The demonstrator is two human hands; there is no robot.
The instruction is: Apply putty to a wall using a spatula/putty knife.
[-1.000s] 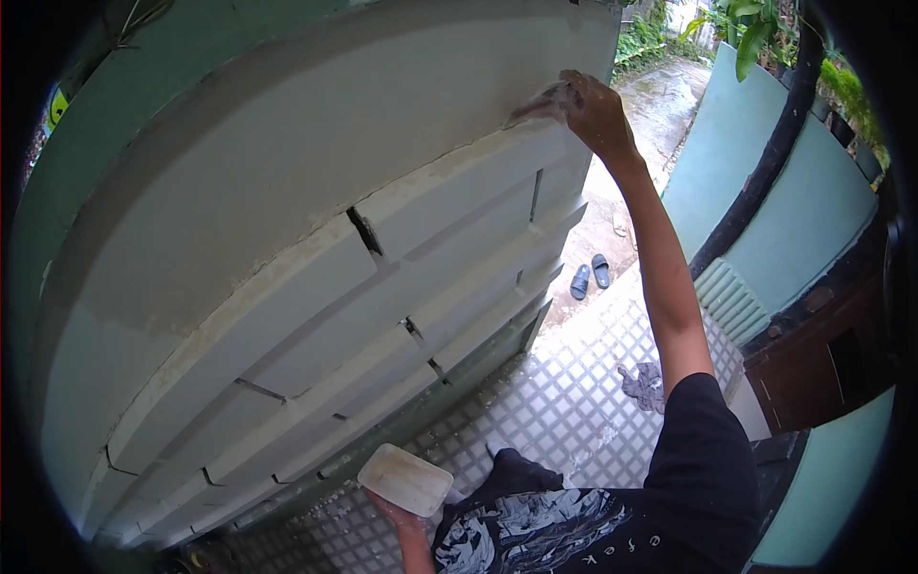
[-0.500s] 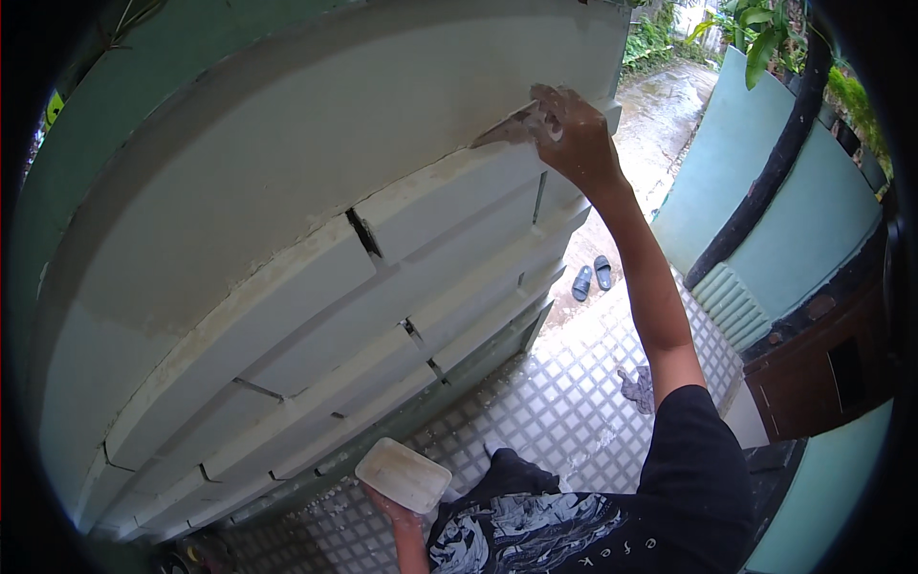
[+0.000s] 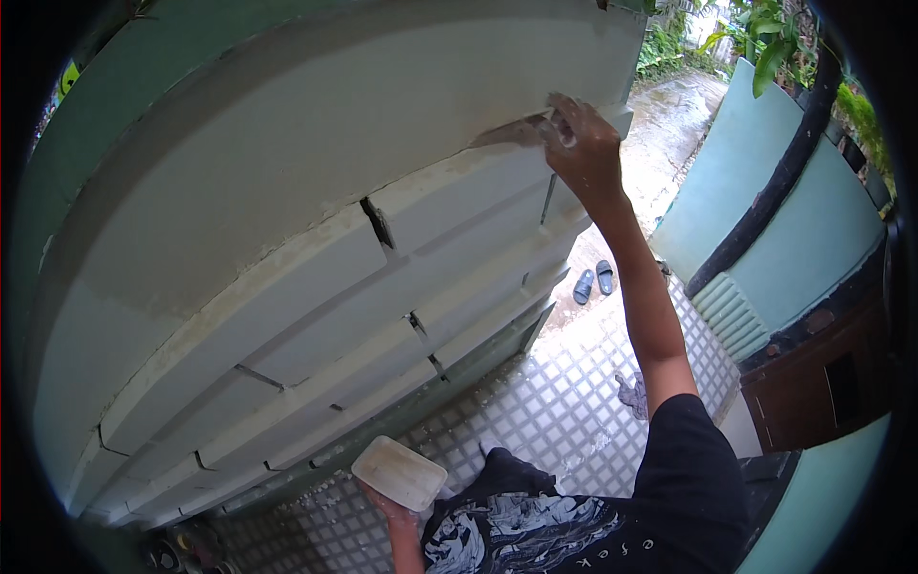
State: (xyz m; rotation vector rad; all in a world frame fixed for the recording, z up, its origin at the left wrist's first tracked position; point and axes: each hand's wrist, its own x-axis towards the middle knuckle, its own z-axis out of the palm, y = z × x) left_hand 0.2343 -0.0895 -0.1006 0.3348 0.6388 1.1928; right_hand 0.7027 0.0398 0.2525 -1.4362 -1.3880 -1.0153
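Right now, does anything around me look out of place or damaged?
A crumpled cloth lies on the tiled floor, with whitish splatter nearby. The white stepped wall has a dark gap breaking its top ledge, so it looks damaged or unfinished.

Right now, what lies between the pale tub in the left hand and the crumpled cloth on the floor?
In the head view, patterned tile floor lies between the pale tub and crumpled cloth; dark clothing edges in below.

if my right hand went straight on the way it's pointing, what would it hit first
Most likely the pale wall, just above the ledge: your right hand points up and left toward it. Depth is unclear, so it may be touching there.
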